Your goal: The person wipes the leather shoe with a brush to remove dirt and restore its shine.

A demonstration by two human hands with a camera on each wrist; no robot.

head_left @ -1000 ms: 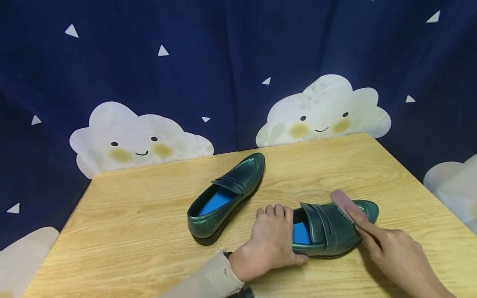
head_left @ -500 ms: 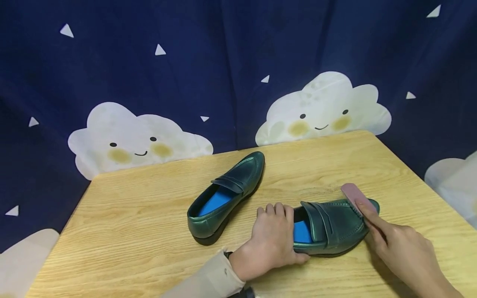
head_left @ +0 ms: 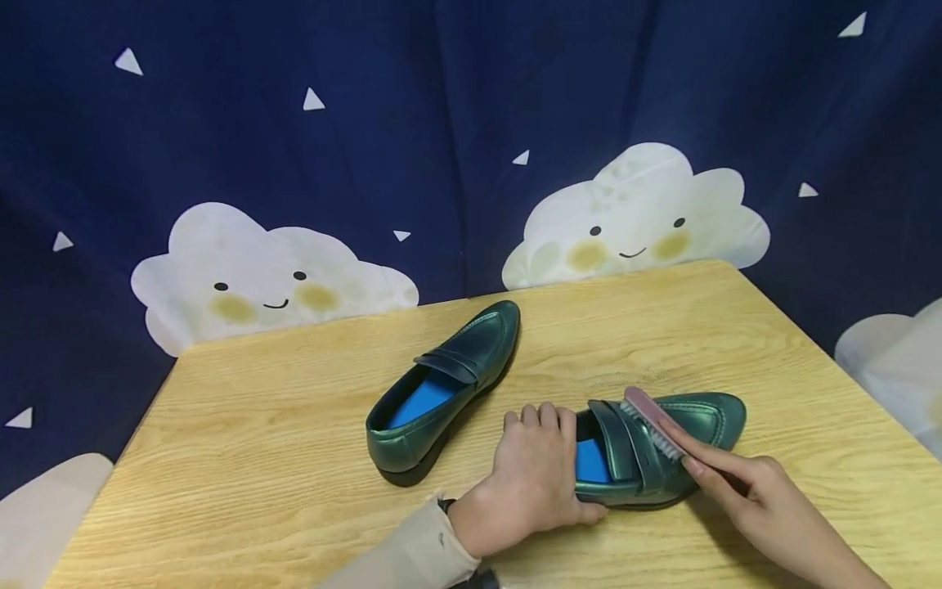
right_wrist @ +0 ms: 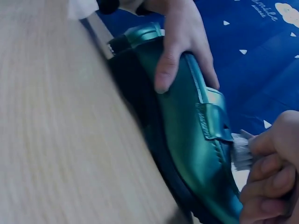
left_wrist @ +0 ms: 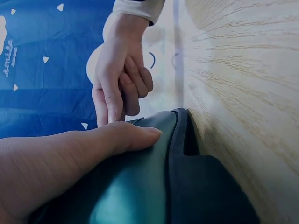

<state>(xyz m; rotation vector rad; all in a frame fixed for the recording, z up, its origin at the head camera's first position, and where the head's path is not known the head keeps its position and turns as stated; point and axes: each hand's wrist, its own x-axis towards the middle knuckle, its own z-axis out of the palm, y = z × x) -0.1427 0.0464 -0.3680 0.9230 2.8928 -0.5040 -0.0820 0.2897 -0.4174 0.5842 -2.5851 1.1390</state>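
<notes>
A dark green loafer [head_left: 702,417] with a blue insole lies on its sole on the wooden table, toe to the right. My left hand [head_left: 536,474] grips its heel end, the thumb along the near side; the left wrist view shows that thumb on the shiny green leather [left_wrist: 135,186]. In my right hand [head_left: 765,499] is a pink-backed shoe brush [head_left: 648,409], held between fingers and thumb. Its pale bristles [right_wrist: 242,151] touch the upper just in front of the strap. The matching loafer [head_left: 449,384] stands behind and to the left, apart from both hands.
The light wooden table [head_left: 257,458] ends at a dark blue curtain [head_left: 383,123] printed with smiling clouds and white triangles. The table's right edge slants past the loafer's toe.
The brush first slid toward the toe, then came back left to the strap, tilting so its bristles show. The left hand and both loafers have stayed in place.
</notes>
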